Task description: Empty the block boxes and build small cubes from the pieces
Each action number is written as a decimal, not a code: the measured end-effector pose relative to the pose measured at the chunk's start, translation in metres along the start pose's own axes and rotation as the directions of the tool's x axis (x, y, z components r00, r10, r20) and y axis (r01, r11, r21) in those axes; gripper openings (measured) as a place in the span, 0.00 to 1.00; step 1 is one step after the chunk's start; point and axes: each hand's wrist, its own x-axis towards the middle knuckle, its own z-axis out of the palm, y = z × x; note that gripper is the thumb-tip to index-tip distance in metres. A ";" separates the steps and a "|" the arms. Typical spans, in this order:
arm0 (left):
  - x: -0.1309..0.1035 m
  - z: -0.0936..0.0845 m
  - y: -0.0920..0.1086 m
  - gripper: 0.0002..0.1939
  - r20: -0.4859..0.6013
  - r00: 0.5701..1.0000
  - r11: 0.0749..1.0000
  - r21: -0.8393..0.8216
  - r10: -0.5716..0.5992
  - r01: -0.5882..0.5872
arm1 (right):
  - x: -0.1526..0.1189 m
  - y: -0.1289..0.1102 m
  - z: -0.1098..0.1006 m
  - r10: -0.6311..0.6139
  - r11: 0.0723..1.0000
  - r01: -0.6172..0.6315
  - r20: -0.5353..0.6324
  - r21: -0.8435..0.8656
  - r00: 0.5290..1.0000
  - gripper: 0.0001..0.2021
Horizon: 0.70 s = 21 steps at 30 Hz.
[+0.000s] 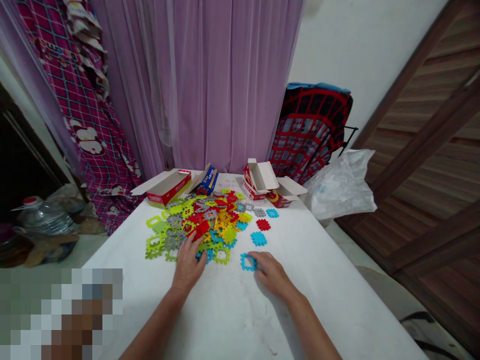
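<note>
We see our right hand (pixel 270 272) lying palm down on the white table (pixel 337 300), fingers relaxed and spread, with the fingertips touching a single blue frame piece (pixel 247 262) that sits flat just clear of the main heap; nothing is gripped yet. Our left hand (pixel 188 265) rests open on the near edge of the pile of interlocking plastic tiles (pixel 198 222), fingers draped over green, grey and blue pieces beside a red one (pixel 200 229), again pressing rather than clutching. We judge these tiles to be light, stiff moulded plastic, thin and flat, with notched edges and open centres. Lying flush on a smooth tabletop, a tile like the blue frame piece is likely awkward to lift straight up; we would slide it a little or tip one edge, then pinch it across two opposite sides, or hook a fingertip through the open middle. They look sturdy rather than fragile, though the small tabs could snag on neighbouring pieces in the heap. Two more blue tiles (pixel 258 238) lie apart from the pile, and opened red cardboard boxes (pixel 167 187) stand along the far edge of the table.
</note>
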 end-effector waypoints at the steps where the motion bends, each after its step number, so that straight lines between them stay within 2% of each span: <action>1: 0.000 0.000 0.000 0.19 -0.001 1.000 1.000 0.002 0.001 -0.001 | -0.002 0.003 -0.003 -0.004 1.000 0.004 0.004 0.009 1.000 0.31; 4: 0.001 0.000 0.000 0.19 -0.005 1.000 1.000 0.003 0.007 -0.007 | -0.006 -0.001 0.000 0.067 0.997 -0.070 -0.080 -0.043 0.995 0.25; 6: 0.001 -0.001 0.000 0.19 -0.009 1.000 1.000 0.001 0.007 -0.007 | -0.005 -0.015 0.007 0.161 0.975 -0.184 -0.174 -0.123 0.971 0.15; 8: 0.002 -0.001 0.000 0.19 -0.009 1.000 1.000 0.001 0.007 -0.007 | -0.001 -0.031 0.013 0.245 0.932 -0.292 -0.222 -0.216 0.944 0.12; 13: 0.002 -0.001 -0.001 0.19 -0.006 1.000 1.000 -0.006 0.010 -0.010 | 0.014 -0.059 0.010 0.418 0.833 -0.419 -0.084 -0.361 0.904 0.12; 16: 0.002 0.000 -0.002 0.19 -0.008 1.000 1.000 -0.009 0.014 -0.014 | 0.012 -0.059 0.006 0.438 0.844 -0.426 -0.039 -0.326 0.898 0.15; 21: 0.002 0.001 -0.003 0.19 -0.016 1.000 1.000 -0.017 0.009 -0.009 | -0.007 -0.031 0.006 0.421 0.898 -0.434 -0.138 -0.078 0.896 0.21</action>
